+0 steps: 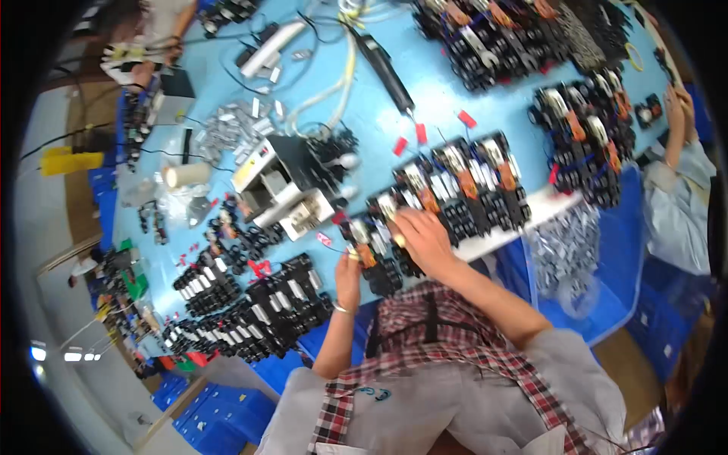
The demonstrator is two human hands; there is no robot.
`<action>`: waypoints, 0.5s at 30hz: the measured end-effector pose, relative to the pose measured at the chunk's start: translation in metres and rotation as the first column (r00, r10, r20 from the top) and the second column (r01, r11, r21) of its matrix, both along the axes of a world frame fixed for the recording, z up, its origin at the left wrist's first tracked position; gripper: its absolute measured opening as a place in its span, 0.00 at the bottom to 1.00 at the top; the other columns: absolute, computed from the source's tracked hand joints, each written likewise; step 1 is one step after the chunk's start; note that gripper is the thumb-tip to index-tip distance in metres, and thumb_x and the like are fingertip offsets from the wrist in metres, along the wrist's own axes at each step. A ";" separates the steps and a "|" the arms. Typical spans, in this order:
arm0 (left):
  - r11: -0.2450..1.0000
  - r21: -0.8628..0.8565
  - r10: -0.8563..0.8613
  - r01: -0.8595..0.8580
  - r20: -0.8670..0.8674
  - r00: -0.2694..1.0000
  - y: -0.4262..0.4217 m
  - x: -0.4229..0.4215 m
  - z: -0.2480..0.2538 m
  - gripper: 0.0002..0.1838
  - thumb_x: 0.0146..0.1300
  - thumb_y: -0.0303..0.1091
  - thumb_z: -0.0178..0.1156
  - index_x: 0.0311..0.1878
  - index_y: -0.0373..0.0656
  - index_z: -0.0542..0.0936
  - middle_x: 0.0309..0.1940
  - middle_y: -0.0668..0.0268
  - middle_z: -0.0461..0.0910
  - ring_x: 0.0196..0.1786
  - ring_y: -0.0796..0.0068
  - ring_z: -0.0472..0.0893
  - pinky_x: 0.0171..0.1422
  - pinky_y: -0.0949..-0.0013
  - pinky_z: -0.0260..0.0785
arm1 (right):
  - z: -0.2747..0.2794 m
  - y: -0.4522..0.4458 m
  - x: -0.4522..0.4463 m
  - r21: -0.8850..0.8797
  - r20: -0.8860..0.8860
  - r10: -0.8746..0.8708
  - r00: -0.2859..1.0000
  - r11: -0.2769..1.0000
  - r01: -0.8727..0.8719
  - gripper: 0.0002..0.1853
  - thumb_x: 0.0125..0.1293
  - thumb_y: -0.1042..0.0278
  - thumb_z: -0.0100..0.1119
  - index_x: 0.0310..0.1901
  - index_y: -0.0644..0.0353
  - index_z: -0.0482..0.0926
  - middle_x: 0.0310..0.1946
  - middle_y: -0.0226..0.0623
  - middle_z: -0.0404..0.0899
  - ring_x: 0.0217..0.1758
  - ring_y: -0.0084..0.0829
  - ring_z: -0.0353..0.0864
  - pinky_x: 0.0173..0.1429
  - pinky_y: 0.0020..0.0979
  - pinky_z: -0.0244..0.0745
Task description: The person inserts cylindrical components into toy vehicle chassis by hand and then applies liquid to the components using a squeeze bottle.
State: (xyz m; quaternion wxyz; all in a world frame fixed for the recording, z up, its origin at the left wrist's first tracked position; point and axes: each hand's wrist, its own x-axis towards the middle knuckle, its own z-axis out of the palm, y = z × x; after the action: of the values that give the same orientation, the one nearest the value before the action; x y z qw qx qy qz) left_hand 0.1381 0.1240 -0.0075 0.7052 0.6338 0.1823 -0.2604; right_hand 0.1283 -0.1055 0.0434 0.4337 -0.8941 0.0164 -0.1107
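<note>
A row of small black toy car chassis (457,191) with wheels, white blocks, orange parts and wires stands along the table's front edge. My left hand (348,280) pinches the side of the leftmost chassis (371,254). On the chassis beside it, my right hand (426,241) is closed with curled fingers near its upper part; the fingertips are partly hidden. Pale yellow covers show on some fingertips. Small red tags (421,133) lie behind the row, and a pink-red piece (324,240) lies left of my hands.
A black and white device (282,182) stands behind my left hand. A black electric screwdriver (383,70) lies further back. More chassis (250,315) are lined up at left and others (584,136) at right. A blue bin (618,250) holds bagged grey parts. Co-workers' hands (677,114) are at the edges.
</note>
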 end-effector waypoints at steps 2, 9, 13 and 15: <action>0.746 0.640 -0.336 0.182 0.126 0.933 0.011 -0.002 -0.007 0.15 0.62 0.32 0.50 0.48 0.30 0.71 0.32 0.66 0.77 0.32 0.78 0.77 0.37 0.76 0.69 | 0.024 -0.026 -0.014 0.177 0.085 -0.027 0.996 0.984 0.011 0.14 0.56 0.71 0.53 0.45 0.64 0.72 0.44 0.42 0.74 0.48 0.42 0.72 0.52 0.38 0.65; 0.395 0.919 -0.489 -0.006 0.216 0.845 -0.017 0.146 0.198 0.12 0.60 0.30 0.52 0.44 0.36 0.76 0.22 0.66 0.77 0.21 0.82 0.73 0.27 0.76 0.67 | -0.128 -0.243 -0.287 -0.084 -0.426 -0.886 0.184 0.241 0.967 0.19 0.65 0.62 0.42 0.48 0.70 0.71 0.36 0.43 0.75 0.38 0.32 0.74 0.42 0.28 0.69; 0.190 0.979 -0.825 0.077 0.117 0.553 -0.062 0.287 0.181 0.14 0.55 0.29 0.55 0.46 0.40 0.74 0.26 0.64 0.77 0.28 0.79 0.74 0.33 0.74 0.67 | -0.315 -0.289 -0.360 -0.299 -0.598 -0.679 0.427 0.683 0.667 0.24 0.66 0.55 0.41 0.52 0.70 0.68 0.42 0.53 0.74 0.42 0.45 0.75 0.44 0.35 0.69; 0.015 0.973 -0.864 0.232 -0.104 0.493 -0.088 0.341 0.144 0.17 0.53 0.30 0.57 0.49 0.44 0.74 0.29 0.63 0.78 0.30 0.76 0.76 0.35 0.72 0.68 | -0.373 -0.283 -0.351 -0.071 -0.739 -0.445 0.506 0.798 0.599 0.25 0.65 0.52 0.43 0.51 0.70 0.69 0.38 0.52 0.75 0.42 0.46 0.75 0.45 0.36 0.69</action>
State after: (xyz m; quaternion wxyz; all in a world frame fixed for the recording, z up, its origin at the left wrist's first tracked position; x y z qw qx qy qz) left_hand 0.4793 0.0363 0.1370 0.0467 0.9618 -0.1964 -0.1849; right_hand -0.2230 -0.3889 -0.3293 0.4211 -0.7674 0.4664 0.1271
